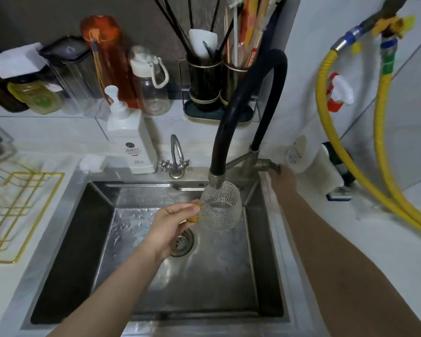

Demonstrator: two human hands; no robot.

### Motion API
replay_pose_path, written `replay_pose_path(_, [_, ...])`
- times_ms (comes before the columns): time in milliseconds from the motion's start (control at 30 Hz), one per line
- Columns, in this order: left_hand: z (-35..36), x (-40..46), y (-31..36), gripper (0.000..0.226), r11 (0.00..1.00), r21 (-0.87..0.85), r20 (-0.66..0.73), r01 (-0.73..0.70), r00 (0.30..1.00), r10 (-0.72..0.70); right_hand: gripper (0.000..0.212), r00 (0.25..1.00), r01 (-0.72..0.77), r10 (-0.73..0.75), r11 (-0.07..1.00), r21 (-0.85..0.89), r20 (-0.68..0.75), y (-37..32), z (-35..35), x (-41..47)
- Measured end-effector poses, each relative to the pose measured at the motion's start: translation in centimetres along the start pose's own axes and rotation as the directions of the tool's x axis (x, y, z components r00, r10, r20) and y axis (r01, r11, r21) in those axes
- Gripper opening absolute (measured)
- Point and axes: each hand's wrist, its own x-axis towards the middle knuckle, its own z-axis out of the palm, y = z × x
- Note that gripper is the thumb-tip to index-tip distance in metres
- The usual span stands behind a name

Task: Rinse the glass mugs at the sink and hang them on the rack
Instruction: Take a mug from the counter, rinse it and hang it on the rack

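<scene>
**Mug under the spout, other hand at the tap lever**

Head view: At frame centre the left hand (174,218) pinches the amber handle of a textured glass mug (220,209), fingers curled round it. The mug hangs over the steel sink (102,239), just above and right of the drain (181,242), tilted with its mouth toward the camera. Its far side sits right under the spout (215,182) of the black hose tap (247,100); whether they touch cannot be told.

Right of centre the right hand (283,177) reaches to the tap's lever (269,164) at the sink's back right corner. Its fingers are at the lever's end, but their curl is hidden, so whether it grips cannot be told.

At the left edge a gold wire rack (15,215) lies on the white desk (46,132). Behind the sink stand a soap bottle (130,139) and a small tap (176,158). Upper centre holds a black utensil caddy (216,81); yellow hoses (350,154) run down the right side.
</scene>
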Motion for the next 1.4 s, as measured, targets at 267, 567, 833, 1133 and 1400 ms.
replay_pose_path(267, [0.9, 0.0, -0.2, 0.011, 1.0, -0.029, -0.01, 0.003, 1.0, -0.004, 0.029, 0.992, 0.062, -0.067, 0.997, -0.047, -0.111, 0.5, 0.3, 0.9])
replay_pose_path(567, [0.2, -0.3, -0.1, 0.011, 0.999, -0.028, -0.011, 0.021, 1.0, -0.021, 0.026, 0.995, 0.036, -0.031, 0.998, 0.047, -0.1, 2.2, 0.8, 2.8])
replay_pose_path(833, [-0.5, -0.8, -0.6, 0.013, 0.999, 0.011, -0.021, 0.041, 0.999, -0.041, 0.015, 0.999, -0.05, 0.051, 0.968, 0.244, 0.001, 1.5, 1.7, -1.8])
replay_pose_path(1133, [-2.5, -1.1, -0.7, 0.009, 0.994, 0.086, -0.042, 0.062, 0.997, -0.059, 0.089, 0.798, 0.034, -0.238, 0.935, 0.353, 0.553, -0.6, 4.1, -16.0])
replay_pose_path(1400, [-0.6, -1.3, -1.0, 0.021, 0.968, 0.243, 0.079, -0.057, 0.996, 0.038, 0.064, 0.888, 0.222, -0.375, 0.857, 0.465, 0.267, -0.7, 3.2, -17.6])
